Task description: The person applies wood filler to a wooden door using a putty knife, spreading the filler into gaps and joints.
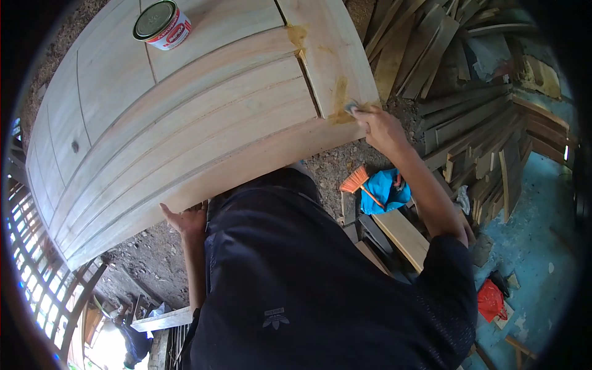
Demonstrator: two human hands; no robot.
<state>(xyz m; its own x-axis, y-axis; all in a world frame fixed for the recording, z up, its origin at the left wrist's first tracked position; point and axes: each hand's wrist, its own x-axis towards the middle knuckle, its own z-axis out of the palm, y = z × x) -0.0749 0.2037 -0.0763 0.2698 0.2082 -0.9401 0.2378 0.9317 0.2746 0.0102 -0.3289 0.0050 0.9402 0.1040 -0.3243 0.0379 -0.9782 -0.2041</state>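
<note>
A pale wooden door with grooved panels lies across the upper view. At its right end, my right hand is closed on a small grey-blue piece, whose kind I cannot tell. That piece is pressed to the wood at the corner, over a yellowish-brown smear. Another such smear marks the frame higher up, beside the panel joint. At the near edge of the door my left hand rests with its fingers apart and nothing in it. A red and white tin with its lid on stands on the door.
Stacked wooden boards lie at the right. Beside my right forearm are an orange brush and a blue bag, near a loose plank. A red bag sits on the blue floor. Another person is at lower left.
</note>
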